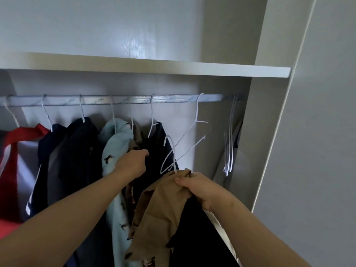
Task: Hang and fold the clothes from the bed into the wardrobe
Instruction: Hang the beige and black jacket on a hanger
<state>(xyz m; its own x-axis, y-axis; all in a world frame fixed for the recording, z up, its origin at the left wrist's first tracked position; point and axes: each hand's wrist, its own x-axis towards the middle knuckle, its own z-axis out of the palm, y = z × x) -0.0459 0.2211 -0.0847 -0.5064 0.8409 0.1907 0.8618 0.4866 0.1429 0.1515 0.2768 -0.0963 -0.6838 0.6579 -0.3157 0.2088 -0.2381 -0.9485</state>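
- Right hand [194,186]: clenched on the tan garment [159,209] at the neck of its white hanger [174,162], hook pointing up.
- Left hand [133,163]: fingers curled among the hung clothes [77,151]; whether they grasp cloth cannot be told.
- Rail [115,100]: above both hands, long axis left to right; its free stretch lies straight above the right hand, the nearer one.

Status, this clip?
Left hand among hung clothes, grip unclear. Right hand grips tan garment on white hanger, off rail. Empty hanger tilted ahead.
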